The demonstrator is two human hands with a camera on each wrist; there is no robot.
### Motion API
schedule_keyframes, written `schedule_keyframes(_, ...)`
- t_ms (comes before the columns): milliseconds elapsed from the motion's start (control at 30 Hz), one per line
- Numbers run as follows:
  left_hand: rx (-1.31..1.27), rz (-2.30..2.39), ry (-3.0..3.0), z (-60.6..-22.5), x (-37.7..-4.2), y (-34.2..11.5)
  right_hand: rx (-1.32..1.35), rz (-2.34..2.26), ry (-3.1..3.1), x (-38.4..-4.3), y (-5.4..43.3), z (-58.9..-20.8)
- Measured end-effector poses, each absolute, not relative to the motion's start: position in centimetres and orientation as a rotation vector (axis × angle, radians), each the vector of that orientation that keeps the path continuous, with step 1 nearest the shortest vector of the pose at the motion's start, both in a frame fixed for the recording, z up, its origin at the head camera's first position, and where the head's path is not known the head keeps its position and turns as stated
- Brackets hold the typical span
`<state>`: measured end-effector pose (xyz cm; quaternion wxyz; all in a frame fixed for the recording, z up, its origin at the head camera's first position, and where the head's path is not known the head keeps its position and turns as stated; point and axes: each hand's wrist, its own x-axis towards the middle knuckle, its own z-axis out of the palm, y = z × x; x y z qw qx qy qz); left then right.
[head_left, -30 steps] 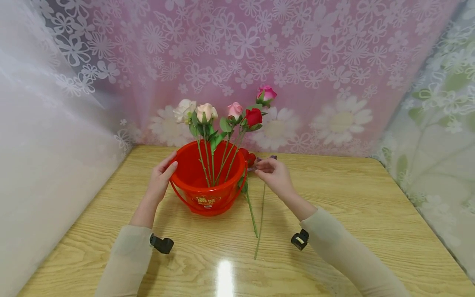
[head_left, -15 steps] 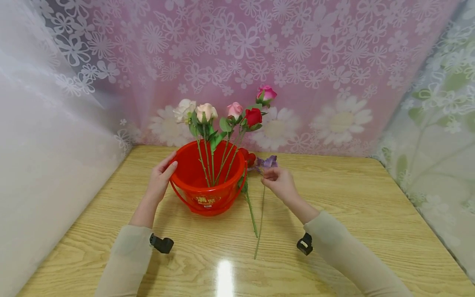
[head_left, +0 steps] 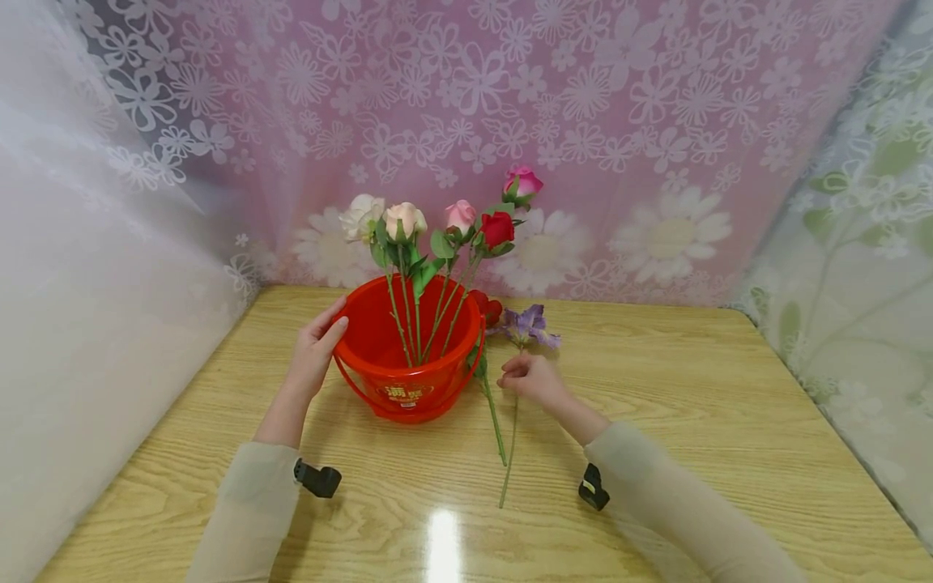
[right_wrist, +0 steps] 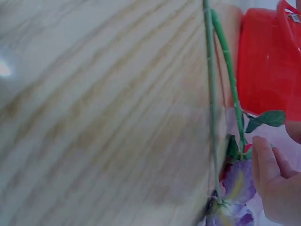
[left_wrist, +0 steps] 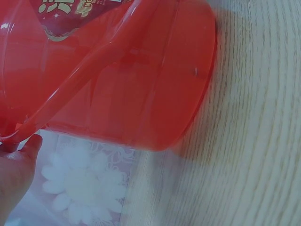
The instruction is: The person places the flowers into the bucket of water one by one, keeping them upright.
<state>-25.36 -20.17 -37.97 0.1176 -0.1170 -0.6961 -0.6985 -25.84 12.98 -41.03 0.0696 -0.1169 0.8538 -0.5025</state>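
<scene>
On the table stands a red bucket point(head_left: 408, 397) with several artificial flowers upright in it: a white flower point(head_left: 362, 217), a cream rose point(head_left: 405, 221), a light pink rose point(head_left: 461, 217), a red rose point(head_left: 498, 230) and a magenta rose point(head_left: 522, 184). My left hand point(head_left: 315, 352) grips the bucket's left rim. Just right of the bucket, a red flower point(head_left: 487, 308) and a purple flower point(head_left: 530, 325) lie with their stems toward me. Over the stems is my right hand point(head_left: 538, 380), fingers bent and holding nothing; the right wrist view shows the fingertips apart from the purple flower's stem point(right_wrist: 211, 80).
A wooden table point(head_left: 678, 405) extends to the right and in front of the bucket. Behind it hangs a pink flowered curtain point(head_left: 583, 121). Pale sheets point(head_left: 131, 324) close off the left and right sides.
My right hand has left the purple flower's head and come toward me along its stem. The purple bloom now shows fully, spread to the right. The left hand and the bucket stay in place.
</scene>
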Motion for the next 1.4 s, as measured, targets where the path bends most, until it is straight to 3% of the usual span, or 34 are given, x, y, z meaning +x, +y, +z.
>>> schedule_keyframes(833,-0.342,-2.079,-2.005,-37.7,-26.0,-19.8,-0.339,-1.114,2.668,-26.7,10.8,-42.2)
schedule_keyframes(1400,-0.34,-2.047,-2.037,-38.2,-25.5,-20.2,-0.181,-1.499,2.336,-26.1,11.3,-42.4)
